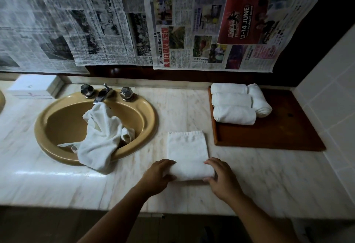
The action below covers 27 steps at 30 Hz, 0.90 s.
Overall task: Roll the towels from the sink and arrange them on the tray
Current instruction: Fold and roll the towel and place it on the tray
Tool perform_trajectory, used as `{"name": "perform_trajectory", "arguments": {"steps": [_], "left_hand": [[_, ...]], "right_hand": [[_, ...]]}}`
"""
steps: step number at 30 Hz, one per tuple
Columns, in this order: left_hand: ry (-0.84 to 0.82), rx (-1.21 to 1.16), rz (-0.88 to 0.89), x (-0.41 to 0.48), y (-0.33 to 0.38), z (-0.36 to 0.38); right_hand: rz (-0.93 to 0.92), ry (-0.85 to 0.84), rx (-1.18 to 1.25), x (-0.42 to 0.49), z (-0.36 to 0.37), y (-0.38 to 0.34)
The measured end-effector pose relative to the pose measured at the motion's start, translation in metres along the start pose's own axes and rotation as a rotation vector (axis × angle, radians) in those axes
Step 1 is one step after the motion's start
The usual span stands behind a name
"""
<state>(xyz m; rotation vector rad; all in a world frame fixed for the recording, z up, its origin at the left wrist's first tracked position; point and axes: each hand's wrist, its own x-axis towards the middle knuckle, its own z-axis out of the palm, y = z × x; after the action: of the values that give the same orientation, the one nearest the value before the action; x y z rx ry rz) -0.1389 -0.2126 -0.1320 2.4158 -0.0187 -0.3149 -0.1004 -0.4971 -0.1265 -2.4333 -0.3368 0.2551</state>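
My left grip (159,173) and right grip (221,177) each clasp one end of a started roll, fingers curled over its top and thumbs at the near side. That roll is the near end of the towel (187,150), which lies folded into a strip on the tabletop (269,175). The strip runs away from me between sink (151,116) and tray (269,133), and most of its length is flat and not yet rolled. Step in hand, by my judgement: rolling forward. Risks noted. One: uneven pressure between the two grips would steer the roll crooked and cone one end. Two: a slack start would leave a loose core, and the roll could open once set down. Three: the strip's far edge is free and may skew on the smooth tabletop if pushed rather than rolled. Beyond, four rolls (232,102) sit at the tray's far left corner, three side by side and one crosswise touching their right ends. A careless placing could nudge them out of line. In the sink a heap (101,133) of unrolled towel hangs over the front rim, left of my left grip, and a snag from my forearm could drag it off. How many towels it holds I cannot tell.
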Motion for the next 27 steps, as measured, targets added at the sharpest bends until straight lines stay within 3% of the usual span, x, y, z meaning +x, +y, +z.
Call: {"name": "perform_trajectory", "arguments": {"steps": [3, 8, 10, 13, 18, 27], "left_hand": [[-0.097, -0.161, -0.101, 0.008, 0.005, -0.011], [-0.078, -0.103, -0.131, 0.017, 0.007, -0.015], [-0.040, 0.033, -0.074, 0.019, 0.009, -0.013], [0.092, 0.314, 0.180, 0.017, 0.019, -0.015], [0.202, 0.378, 0.428, 0.007, 0.020, -0.009], [0.126, 0.402, 0.436, 0.008, 0.011, -0.007]], "right_hand": [[0.052, -0.061, 0.036, 0.006, -0.003, -0.002], [0.159, -0.163, 0.094, 0.016, -0.006, -0.003], [0.180, -0.192, 0.135, 0.021, -0.007, -0.003], [0.263, -0.252, 0.171, 0.028, -0.013, -0.009], [0.339, -0.286, 0.204, 0.036, -0.015, -0.010], [0.370, -0.265, 0.227, 0.037, -0.014, -0.019]]}}
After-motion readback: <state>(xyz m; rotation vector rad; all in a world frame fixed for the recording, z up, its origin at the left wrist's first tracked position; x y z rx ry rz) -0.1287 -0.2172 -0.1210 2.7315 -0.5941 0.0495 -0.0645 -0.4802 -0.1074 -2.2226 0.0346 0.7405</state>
